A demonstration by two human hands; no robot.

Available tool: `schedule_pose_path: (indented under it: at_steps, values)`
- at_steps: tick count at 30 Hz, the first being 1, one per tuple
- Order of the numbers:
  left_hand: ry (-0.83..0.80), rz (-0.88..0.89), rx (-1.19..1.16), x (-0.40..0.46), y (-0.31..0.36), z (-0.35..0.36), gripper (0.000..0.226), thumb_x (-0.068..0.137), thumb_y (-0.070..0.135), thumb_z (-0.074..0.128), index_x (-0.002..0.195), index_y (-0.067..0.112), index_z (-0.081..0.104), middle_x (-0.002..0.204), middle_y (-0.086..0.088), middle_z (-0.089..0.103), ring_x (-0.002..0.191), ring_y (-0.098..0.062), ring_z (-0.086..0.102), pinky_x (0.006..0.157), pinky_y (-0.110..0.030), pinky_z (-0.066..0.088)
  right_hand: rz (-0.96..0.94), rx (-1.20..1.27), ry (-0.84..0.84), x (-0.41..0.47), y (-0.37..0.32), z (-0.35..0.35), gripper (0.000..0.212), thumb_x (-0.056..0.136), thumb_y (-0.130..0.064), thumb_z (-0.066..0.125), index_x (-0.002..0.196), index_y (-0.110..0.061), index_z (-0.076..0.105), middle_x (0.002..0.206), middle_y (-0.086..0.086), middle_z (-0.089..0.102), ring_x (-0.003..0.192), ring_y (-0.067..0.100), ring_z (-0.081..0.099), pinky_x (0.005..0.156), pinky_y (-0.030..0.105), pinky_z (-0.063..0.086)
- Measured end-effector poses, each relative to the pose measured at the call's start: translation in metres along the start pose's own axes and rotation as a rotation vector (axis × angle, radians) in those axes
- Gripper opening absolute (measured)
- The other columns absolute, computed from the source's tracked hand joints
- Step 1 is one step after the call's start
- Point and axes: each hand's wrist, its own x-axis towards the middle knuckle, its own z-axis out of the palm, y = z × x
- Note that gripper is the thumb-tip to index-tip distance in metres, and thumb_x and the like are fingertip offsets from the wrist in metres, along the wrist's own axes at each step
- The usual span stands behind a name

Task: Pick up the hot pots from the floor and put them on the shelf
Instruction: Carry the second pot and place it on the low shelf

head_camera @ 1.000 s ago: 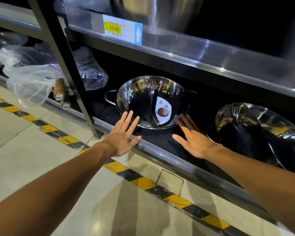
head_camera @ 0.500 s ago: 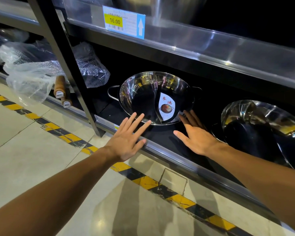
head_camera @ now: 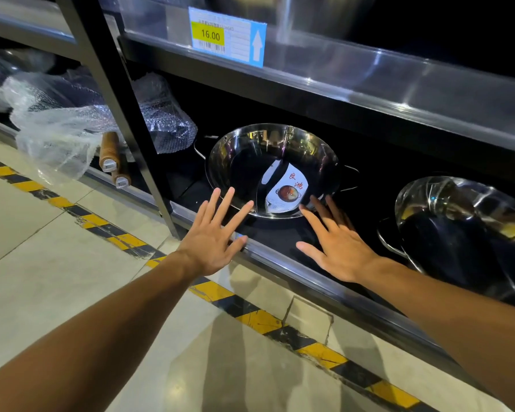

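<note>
A shiny steel hot pot [head_camera: 250, 156] with two loop handles, a centre divider and a white paper label leans tilted on the dark bottom shelf [head_camera: 283, 257]. My left hand [head_camera: 213, 236] is spread flat just in front of its near rim, over the shelf's front lip, holding nothing. My right hand [head_camera: 336, 242] is spread flat on the shelf to the right of the pot's near rim, fingertips close to it, also empty. A second steel hot pot [head_camera: 470, 221] leans on the same shelf at the far right.
A steel upper shelf [head_camera: 369, 81] with a 16.00 price tag [head_camera: 226, 37] overhangs the pots. A black upright post [head_camera: 125, 114] stands left of the pot. Bubble-wrapped pans with wooden handles [head_camera: 110, 153] lie at left. Yellow-black tape [head_camera: 250, 313] runs along the tiled floor.
Both hands stay spread and empty near the pot. The view has shifted slightly, and my left hand has slid a little right toward the pot's near rim.
</note>
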Motion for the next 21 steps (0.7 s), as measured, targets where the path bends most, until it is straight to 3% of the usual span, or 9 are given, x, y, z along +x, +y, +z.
schedule_pose_path:
  at_steps: [3,6,10,15,18,21]
  values:
    - [-0.009,-0.024,-0.005,0.008,-0.002,0.000,0.068,0.098,0.060,0.011,0.156,0.036,-0.015,0.164,-0.010,-0.025,0.150,-0.032,-0.025,0.122,-0.046,-0.005,0.024,-0.027,0.002,0.011,0.001,0.005,0.080,0.092,-0.074,0.017,0.156,-0.038,-0.014,0.166,-0.006,-0.020,0.151,0.025,-0.022,0.124,0.052,0.011]
    - [-0.058,-0.056,-0.004,0.018,-0.003,-0.002,0.069,0.098,0.059,0.014,0.154,0.036,-0.020,0.162,-0.011,-0.029,0.149,-0.030,-0.028,0.123,-0.046,-0.005,0.042,-0.021,-0.007,0.020,-0.001,0.005,0.080,0.093,-0.073,0.018,0.156,-0.036,-0.016,0.163,-0.006,-0.030,0.143,0.019,-0.040,0.124,0.048,-0.007]
    - [-0.142,-0.111,0.020,0.027,0.000,-0.010,0.070,0.099,0.060,0.014,0.151,0.037,-0.027,0.160,-0.009,-0.035,0.147,-0.030,-0.031,0.123,-0.049,-0.007,0.060,0.054,-0.064,0.024,-0.006,-0.004,0.080,0.095,-0.071,0.024,0.156,-0.037,-0.015,0.159,-0.011,-0.034,0.139,0.013,-0.045,0.122,0.049,-0.002]
    - [-0.111,-0.144,0.170,0.028,0.017,-0.016,0.078,0.098,0.060,0.014,0.150,0.023,-0.030,0.161,-0.022,-0.027,0.148,-0.045,-0.021,0.123,-0.052,-0.002,-0.023,0.191,-0.018,0.000,0.000,-0.033,0.072,0.101,-0.054,0.040,0.158,-0.037,0.001,0.167,-0.015,-0.006,0.151,0.004,-0.015,0.124,0.044,0.019]
    - [-0.006,0.006,0.103,0.028,0.045,-0.024,0.077,0.100,0.054,0.022,0.157,0.016,-0.014,0.164,-0.022,-0.012,0.152,-0.039,-0.014,0.124,-0.050,-0.001,-0.024,0.178,0.022,-0.033,0.015,-0.050,0.069,0.101,-0.052,0.041,0.158,-0.037,0.006,0.166,-0.006,0.018,0.153,0.015,0.015,0.120,0.045,0.030]
    - [0.044,0.141,0.015,0.026,0.096,-0.029,0.074,0.101,0.050,0.028,0.159,0.017,-0.002,0.166,-0.018,0.001,0.154,-0.034,-0.005,0.124,-0.049,0.001,0.044,0.191,0.059,-0.079,0.036,-0.057,0.066,0.101,-0.050,0.042,0.158,-0.036,0.011,0.163,-0.005,0.029,0.149,0.021,0.028,0.117,0.046,0.034]
